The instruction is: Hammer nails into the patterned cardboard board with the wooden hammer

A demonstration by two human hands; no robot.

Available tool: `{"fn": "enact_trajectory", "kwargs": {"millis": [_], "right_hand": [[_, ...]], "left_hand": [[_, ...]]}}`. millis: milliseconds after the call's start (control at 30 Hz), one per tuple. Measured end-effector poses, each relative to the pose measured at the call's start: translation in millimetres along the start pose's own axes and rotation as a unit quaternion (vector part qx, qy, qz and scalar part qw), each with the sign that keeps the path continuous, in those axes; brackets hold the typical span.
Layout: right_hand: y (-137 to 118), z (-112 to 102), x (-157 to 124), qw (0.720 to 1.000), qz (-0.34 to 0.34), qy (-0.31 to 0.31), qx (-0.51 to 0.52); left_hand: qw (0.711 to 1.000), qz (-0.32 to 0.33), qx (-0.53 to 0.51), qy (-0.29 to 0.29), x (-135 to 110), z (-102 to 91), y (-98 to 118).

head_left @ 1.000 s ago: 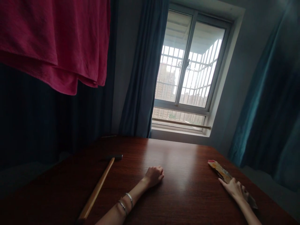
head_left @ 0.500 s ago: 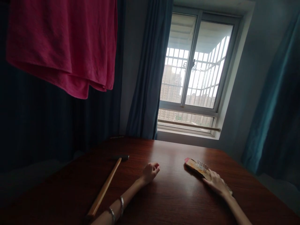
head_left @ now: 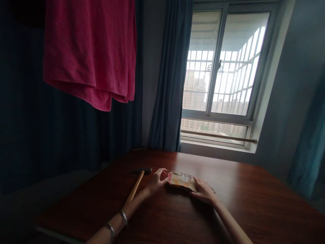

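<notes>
A rough piece of wood [head_left: 175, 181] with a pink left end lies in front of me on the table. Several nails [head_left: 186, 176] stand upright in a row out of its top. My right hand [head_left: 205, 192] grips the wood near its right end, covering part of it. Close by the pink end is my left hand [head_left: 157, 180], its fingers loosely curved and apart with nothing in them; whether a fingertip touches the wood I cannot tell. A hammer [head_left: 137, 185] with a wooden handle lies to the left, its lower handle hidden behind my left forearm.
The brown wooden table [head_left: 228, 176] reaches toward the window [head_left: 220, 67]. A pink towel [head_left: 93, 57] hangs at the upper left, before dark blue curtains [head_left: 170, 84]. Another curtain [head_left: 308, 135] hangs at the right.
My right hand has brought the nailed wood leftward across the table, close to my left hand. The left hand's fingers have opened from a loose curl. The view has shifted.
</notes>
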State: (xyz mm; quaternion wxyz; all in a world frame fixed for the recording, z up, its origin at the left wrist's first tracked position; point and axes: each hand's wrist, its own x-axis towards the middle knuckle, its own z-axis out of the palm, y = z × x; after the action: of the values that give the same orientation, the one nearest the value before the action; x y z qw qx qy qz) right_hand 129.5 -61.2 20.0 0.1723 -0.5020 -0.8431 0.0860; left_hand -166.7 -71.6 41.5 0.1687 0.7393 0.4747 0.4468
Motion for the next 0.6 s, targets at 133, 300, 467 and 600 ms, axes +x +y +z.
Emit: {"fn": "enact_trajectory", "kwargs": {"millis": [133, 300, 467, 600], "right_hand": [[-37, 10, 17, 0.997, -0.066, -0.020, 0.026], [-67, 21, 31, 0.992, -0.115, -0.023, 0.053], [-89, 32, 40, 0.988, -0.138, -0.029, 0.068], [-112, 21, 40, 0.989, -0.131, -0.030, 0.055]], "left_hand": [[0.999, -0.026, 0.020, -0.029, -6, -8.5, -9], [0.996, -0.071, 0.033, -0.040, -13, -13.9, -20], [0.989, -0.135, 0.058, -0.021, -18, -23.9, -20], [0.984, -0.171, 0.050, -0.010, -21, -32.4, -14]]}}
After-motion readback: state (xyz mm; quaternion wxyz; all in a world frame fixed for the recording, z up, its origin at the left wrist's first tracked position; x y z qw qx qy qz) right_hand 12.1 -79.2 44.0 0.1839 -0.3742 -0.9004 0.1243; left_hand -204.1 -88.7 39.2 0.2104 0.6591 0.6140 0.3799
